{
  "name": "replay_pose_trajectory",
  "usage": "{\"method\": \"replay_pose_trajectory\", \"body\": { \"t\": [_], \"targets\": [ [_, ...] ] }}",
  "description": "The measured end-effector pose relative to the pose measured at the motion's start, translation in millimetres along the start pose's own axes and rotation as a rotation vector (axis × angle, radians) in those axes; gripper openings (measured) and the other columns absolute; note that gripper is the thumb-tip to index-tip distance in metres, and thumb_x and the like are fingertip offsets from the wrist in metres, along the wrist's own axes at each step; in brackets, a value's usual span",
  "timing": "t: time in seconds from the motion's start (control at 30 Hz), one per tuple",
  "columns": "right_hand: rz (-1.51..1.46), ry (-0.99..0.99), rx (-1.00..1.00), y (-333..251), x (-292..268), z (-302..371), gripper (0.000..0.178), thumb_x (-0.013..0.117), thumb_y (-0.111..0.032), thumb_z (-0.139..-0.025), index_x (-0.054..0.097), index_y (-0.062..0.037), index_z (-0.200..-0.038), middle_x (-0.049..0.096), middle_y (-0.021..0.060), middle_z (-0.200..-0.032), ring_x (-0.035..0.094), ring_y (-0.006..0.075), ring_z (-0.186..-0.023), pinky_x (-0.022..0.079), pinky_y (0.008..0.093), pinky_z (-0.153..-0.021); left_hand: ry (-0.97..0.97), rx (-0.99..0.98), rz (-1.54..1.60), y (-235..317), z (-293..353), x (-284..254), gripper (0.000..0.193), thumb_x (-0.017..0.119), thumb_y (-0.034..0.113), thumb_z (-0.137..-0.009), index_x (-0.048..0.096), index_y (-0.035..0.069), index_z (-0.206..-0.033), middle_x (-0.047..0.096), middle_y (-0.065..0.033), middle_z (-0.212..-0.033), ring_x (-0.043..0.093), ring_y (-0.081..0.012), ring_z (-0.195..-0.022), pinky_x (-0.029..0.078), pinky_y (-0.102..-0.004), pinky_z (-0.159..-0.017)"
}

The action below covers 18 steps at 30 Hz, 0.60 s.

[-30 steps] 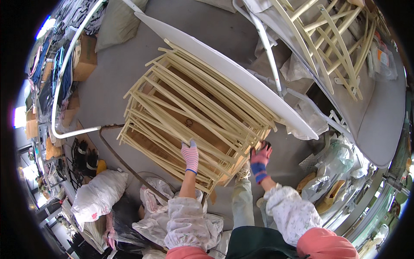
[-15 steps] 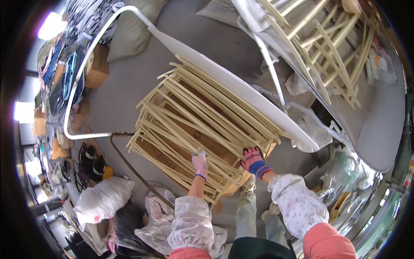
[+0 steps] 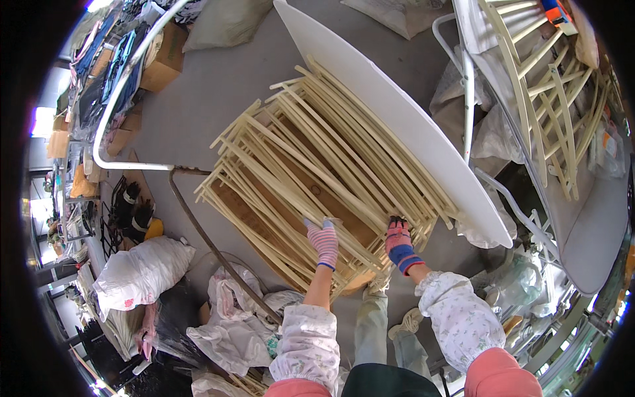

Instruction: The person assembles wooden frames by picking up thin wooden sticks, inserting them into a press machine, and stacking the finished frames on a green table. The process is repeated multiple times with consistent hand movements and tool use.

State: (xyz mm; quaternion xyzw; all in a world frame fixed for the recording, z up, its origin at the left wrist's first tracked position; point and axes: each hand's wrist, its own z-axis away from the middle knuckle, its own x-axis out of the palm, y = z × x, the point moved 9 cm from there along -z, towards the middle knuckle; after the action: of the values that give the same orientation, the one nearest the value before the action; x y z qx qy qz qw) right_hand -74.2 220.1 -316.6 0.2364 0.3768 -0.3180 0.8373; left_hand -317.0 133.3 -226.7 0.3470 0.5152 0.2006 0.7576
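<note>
Long pale cream strips (image 3: 344, 152), perhaps wood or plastic, lie in a slanting pile across brown cardboard (image 3: 360, 231). My left hand (image 3: 323, 243), in a pink-and-white striped glove, is closed around several strips near the pile's near side. To its right, my right hand (image 3: 399, 243), in a pink and blue glove with dark fingertips, is closed over strip ends at the near right edge of the pile. The strips partly hide its fingertips.
A white board (image 3: 410, 112) stands along the pile's far right side. On the right, a grey table (image 3: 589, 218) carries pale slatted frames (image 3: 522, 99). A bent white metal tube (image 3: 132, 165) rises at left, near a stuffed white sack (image 3: 145, 271). My shoes are close to the pile.
My view has shifted, so the pile and board sit differently. My left hand has come closer to the right hand, and the strips under it have moved right, baring more cardboard.
</note>
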Motion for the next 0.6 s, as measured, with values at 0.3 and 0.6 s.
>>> {"method": "replay_pose_trajectory", "body": {
  "t": [0.3, 0.6],
  "targets": [
    [-0.093, -0.006, -0.022, 6, -19, 16, 0.048, 0.039, -0.016, -0.085, 0.04, 0.0066, -0.128, 0.051, 0.0176, -0.124, 0.046, 0.0273, -0.117, 0.034, 0.0413, -0.101, -0.084, -0.078, -0.217, 52, -1, -12, 0.053, 0.055, 0.033, -0.089, 0.044, -0.004, -0.125, 0.064, -0.018, -0.09, 0.058, -0.0248, -0.076, 0.045, -0.0353, -0.072],
    [-1.091, 0.183, -0.134, 4, -60, 120, 0.033, 0.048, -0.016, -0.086, 0.049, -0.0086, -0.118, 0.055, 0.0071, -0.112, 0.053, 0.021, -0.105, 0.048, 0.0304, -0.079, -0.458, -0.334, 0.625, 54, 120, -81, 0.035, 0.047, 0.034, -0.094, 0.061, 0.004, -0.106, 0.063, -0.003, -0.076, 0.054, -0.0113, -0.063, 0.044, -0.0236, -0.059]
  ]
}}
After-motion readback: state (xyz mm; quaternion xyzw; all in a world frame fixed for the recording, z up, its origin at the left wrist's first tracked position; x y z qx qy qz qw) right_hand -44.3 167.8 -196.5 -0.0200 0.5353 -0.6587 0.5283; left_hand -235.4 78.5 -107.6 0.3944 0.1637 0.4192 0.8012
